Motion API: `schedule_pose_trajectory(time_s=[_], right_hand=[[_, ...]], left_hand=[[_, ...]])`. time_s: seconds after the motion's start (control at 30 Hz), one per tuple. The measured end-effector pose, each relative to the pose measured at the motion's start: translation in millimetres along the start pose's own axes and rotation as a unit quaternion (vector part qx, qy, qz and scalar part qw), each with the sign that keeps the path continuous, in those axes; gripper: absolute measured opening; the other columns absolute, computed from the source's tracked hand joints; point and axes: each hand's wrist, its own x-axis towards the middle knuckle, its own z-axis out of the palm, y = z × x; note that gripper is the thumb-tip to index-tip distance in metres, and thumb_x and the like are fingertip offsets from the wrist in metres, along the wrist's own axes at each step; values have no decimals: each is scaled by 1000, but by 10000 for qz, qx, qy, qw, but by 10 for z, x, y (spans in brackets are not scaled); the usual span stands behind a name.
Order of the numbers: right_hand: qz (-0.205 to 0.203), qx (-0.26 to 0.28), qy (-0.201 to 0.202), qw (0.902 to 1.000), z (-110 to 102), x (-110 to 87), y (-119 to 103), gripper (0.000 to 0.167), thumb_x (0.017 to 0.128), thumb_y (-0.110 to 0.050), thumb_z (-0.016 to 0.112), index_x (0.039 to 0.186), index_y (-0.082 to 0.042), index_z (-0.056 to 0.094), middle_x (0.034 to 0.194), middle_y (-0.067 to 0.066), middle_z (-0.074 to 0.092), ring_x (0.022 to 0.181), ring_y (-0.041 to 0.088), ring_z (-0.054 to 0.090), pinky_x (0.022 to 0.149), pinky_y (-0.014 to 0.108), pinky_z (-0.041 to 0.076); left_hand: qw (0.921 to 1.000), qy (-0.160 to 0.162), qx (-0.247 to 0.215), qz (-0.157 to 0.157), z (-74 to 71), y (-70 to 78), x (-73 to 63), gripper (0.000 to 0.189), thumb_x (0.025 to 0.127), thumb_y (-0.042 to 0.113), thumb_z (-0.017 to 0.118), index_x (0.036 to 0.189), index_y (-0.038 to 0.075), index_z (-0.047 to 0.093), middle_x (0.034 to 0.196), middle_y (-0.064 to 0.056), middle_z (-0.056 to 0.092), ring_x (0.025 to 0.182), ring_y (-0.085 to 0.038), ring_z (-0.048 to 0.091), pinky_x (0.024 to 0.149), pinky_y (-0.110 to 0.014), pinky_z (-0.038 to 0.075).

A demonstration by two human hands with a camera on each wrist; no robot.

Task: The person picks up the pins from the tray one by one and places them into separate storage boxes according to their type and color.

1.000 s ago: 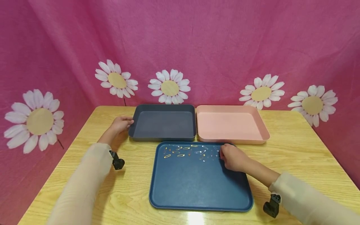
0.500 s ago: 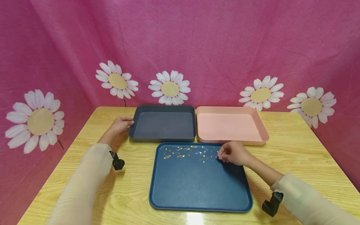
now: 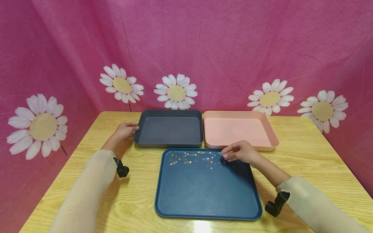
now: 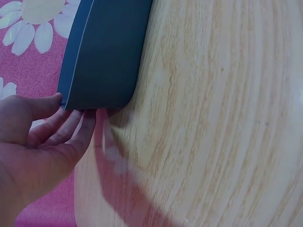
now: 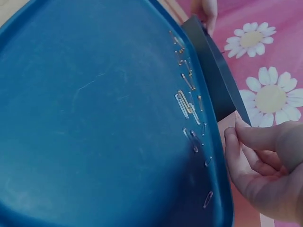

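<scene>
My left hand (image 3: 124, 130) holds the left end of the dark grey tray (image 3: 169, 144); in the left wrist view its thumb is at the rim and its fingers lie against the outer wall. Over the far right part of the blue tray (image 3: 208, 194), my right hand (image 3: 244, 152) pinches a small silver safety pin (image 3: 221, 153) between thumb and forefinger. Gold and silver safety pins (image 3: 187, 162) lie along the blue tray's far side, with tiny bits among them too small to name. The right wrist view shows one more pin (image 5: 208, 199) near the tray's right end.
A pink tray (image 3: 242, 146) stands to the right of the dark grey one, both behind the blue tray. All stand on a wooden table (image 3: 134, 200). A pink cloth (image 3: 221, 48) with large daisies hangs behind and at the sides.
From low on the blue tray's right side, my right hand has risen and shifted toward the pink tray, a pin now showing at its fingertips. My left hand stays on the dark grey tray.
</scene>
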Motion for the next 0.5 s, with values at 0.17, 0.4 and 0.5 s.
schedule_pose_trajectory(time_s=[0.17, 0.4, 0.5], right_hand=[[12, 88, 83, 9999, 7, 90, -63, 30, 85, -5, 70, 111, 12, 66, 97, 23, 73, 76, 11, 70, 77, 36, 59], [122, 256, 111, 9995, 36, 232, -177, 31, 85, -4, 70, 111, 11, 66, 92, 15, 75, 75, 12, 70, 82, 40, 58], [45, 224, 15, 9997, 40, 286, -227, 31, 85, -3, 70, 112, 13, 65, 93, 16, 74, 77, 12, 70, 84, 43, 57]], left_hand=[[9999, 92, -23, 66, -5, -13, 18, 47, 102, 13, 42, 145, -4, 36, 147, -25, 40, 134, -33, 43, 112, -40, 39], [9997, 195, -15, 152, 7, -31, 45, 46, 101, 13, 44, 143, -5, 39, 145, -25, 43, 126, -27, 49, 110, -38, 42], [9996, 249, -7, 129, 17, -44, 39, 46, 101, 12, 44, 143, -5, 39, 144, -25, 43, 122, -24, 51, 110, -38, 42]])
